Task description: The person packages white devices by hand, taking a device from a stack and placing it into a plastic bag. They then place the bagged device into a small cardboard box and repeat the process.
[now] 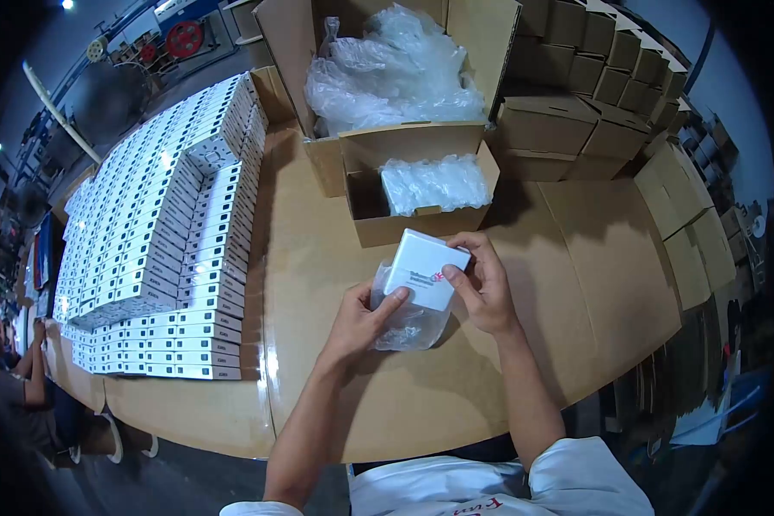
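stacked boxes [159,249] left, open carton [421,193] ahead

The person wears a white short-sleeved top. Its sleeves end above the elbows, so both forearms are bare down to the wrists. The cloth shows at the near edge of the view, folded loosely over the chest and shoulders. Red script lettering runs across the front of the top near the bottom edge, cut off and too partial to read. The left hand [361,320] and right hand [482,288] are bare, without gloves, rings or a watch.
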`<move>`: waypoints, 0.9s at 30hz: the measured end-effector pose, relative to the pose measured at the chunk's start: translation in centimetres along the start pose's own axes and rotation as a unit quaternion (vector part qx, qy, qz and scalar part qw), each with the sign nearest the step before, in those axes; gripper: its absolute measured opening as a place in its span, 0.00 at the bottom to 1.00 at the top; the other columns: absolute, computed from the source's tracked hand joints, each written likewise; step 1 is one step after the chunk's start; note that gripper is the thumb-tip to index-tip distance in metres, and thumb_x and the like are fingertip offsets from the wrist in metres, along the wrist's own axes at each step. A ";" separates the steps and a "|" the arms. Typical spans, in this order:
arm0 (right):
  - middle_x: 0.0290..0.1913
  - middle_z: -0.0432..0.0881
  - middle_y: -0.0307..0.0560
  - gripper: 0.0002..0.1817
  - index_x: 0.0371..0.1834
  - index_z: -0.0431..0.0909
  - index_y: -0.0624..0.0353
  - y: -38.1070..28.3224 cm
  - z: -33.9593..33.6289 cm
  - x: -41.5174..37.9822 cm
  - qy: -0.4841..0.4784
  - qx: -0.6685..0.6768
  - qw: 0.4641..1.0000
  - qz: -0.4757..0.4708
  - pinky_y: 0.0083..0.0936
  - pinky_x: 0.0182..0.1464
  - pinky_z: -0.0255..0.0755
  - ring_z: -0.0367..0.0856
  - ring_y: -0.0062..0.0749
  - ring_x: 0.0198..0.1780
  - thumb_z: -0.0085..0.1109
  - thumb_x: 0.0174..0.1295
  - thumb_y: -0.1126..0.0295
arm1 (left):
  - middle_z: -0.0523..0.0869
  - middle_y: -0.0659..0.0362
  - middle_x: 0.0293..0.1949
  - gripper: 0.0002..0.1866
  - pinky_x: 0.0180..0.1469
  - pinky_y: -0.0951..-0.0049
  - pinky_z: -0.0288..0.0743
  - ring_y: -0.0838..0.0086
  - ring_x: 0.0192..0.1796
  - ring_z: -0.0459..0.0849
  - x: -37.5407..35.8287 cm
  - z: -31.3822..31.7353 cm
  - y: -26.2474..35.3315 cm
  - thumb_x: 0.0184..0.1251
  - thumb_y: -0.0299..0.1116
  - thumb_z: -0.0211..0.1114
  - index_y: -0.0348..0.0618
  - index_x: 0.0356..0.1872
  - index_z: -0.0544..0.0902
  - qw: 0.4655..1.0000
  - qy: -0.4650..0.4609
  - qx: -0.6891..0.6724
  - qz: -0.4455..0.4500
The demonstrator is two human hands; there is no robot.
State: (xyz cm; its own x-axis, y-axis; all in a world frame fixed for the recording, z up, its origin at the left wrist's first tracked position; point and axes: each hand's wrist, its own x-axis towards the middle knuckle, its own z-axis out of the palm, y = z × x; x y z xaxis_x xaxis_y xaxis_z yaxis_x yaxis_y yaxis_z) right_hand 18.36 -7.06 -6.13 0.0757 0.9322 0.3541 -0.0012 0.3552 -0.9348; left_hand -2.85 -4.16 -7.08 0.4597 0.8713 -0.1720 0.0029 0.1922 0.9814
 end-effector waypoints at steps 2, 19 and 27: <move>0.51 0.77 0.40 0.19 0.61 0.70 0.60 0.1 0.3 0.0 0.006 -0.001 0.999 0.033 0.20 0.52 0.74 0.77 0.20 0.50 0.63 0.70 0.74 | 0.89 0.57 0.43 0.18 0.46 0.73 0.80 0.78 0.43 0.85 0.3 0.1 -0.5 0.72 0.39 0.70 0.33 0.51 0.85 0.999 0.021 -0.041 -0.014; 0.43 0.87 0.44 0.16 0.52 0.83 0.63 0.8 -0.3 -0.1 -0.024 -0.010 0.997 0.072 0.21 0.48 0.79 0.84 0.21 0.44 0.72 0.61 0.80 | 0.78 0.57 0.67 0.29 0.71 0.68 0.65 0.72 0.68 0.73 0.0 0.6 0.9 0.86 0.51 0.42 0.43 0.75 0.69 0.995 0.061 0.030 0.072; 0.43 0.90 0.50 0.08 0.45 0.87 0.66 1.7 -0.6 -0.2 0.020 -0.009 1.000 0.009 0.23 0.49 0.80 0.86 0.25 0.48 0.71 0.63 0.77 | 0.72 0.57 0.71 0.30 0.75 0.67 0.60 0.72 0.72 0.69 1.3 0.7 -2.1 0.86 0.50 0.40 0.45 0.80 0.61 0.989 0.033 -0.084 0.114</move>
State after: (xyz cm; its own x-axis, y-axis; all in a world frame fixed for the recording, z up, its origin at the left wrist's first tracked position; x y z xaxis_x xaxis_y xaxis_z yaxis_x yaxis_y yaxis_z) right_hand 18.89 -6.70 -7.79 0.1157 0.9345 0.3366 0.0141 0.3373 -0.9413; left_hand -1.60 -3.76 -9.31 0.3726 0.9270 0.0415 -0.2443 0.0549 0.9681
